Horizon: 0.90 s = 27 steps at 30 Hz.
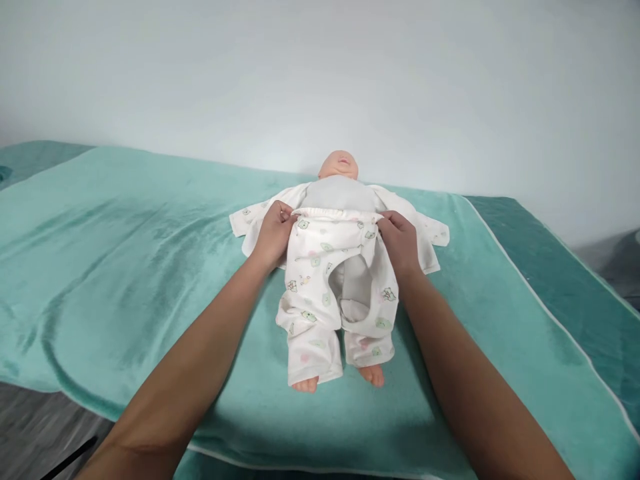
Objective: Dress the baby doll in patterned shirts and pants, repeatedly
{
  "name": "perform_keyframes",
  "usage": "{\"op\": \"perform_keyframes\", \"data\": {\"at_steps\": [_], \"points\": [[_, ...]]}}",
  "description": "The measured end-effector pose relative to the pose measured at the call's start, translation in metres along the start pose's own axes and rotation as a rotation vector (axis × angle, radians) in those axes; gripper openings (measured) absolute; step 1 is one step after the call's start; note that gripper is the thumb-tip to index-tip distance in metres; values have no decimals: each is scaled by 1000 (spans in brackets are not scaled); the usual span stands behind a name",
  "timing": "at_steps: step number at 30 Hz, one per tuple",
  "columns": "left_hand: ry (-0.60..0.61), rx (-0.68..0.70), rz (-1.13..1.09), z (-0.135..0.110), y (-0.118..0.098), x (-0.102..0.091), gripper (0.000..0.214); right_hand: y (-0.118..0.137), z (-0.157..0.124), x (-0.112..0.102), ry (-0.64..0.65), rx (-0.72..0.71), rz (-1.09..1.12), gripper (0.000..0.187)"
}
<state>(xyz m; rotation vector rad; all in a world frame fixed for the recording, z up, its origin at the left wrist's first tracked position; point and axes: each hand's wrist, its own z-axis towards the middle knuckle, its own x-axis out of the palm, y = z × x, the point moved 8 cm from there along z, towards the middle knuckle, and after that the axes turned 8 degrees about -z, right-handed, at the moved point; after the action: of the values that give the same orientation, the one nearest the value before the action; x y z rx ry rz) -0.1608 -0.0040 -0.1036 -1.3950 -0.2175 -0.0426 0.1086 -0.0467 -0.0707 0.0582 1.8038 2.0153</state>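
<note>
A baby doll (339, 190) lies on its back on a teal blanket (125, 267), head toward the wall, bare feet toward me. It wears white printed trousers (313, 293) with an open crotch, and an open white jacket (430, 233) spreads under it. My left hand (273, 233) is closed on the left side of the trousers' elastic waistband. On the waistband's right side my right hand (400, 243) grips it in the same way. The waistband sits at the doll's belly, below its grey torso.
The blanket covers a table that stands against a pale wall (320, 73). A darker teal layer (560, 267) shows along the right edge. The grey floor (35, 427) appears at bottom left, beyond the near edge of the blanket.
</note>
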Motion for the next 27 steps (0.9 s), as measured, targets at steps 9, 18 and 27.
{"op": "perform_keyframes", "data": {"at_steps": [9,18,27], "points": [[217,268,133,-19,-33,18,12,7,-7,-4,143,-303,-60,16],[160,416,402,-3,-50,28,18,34,10,4,23,-489,-497,20],[-37,43,51,40,3,14,25,-10,45,25,245,-19,40,23]]}}
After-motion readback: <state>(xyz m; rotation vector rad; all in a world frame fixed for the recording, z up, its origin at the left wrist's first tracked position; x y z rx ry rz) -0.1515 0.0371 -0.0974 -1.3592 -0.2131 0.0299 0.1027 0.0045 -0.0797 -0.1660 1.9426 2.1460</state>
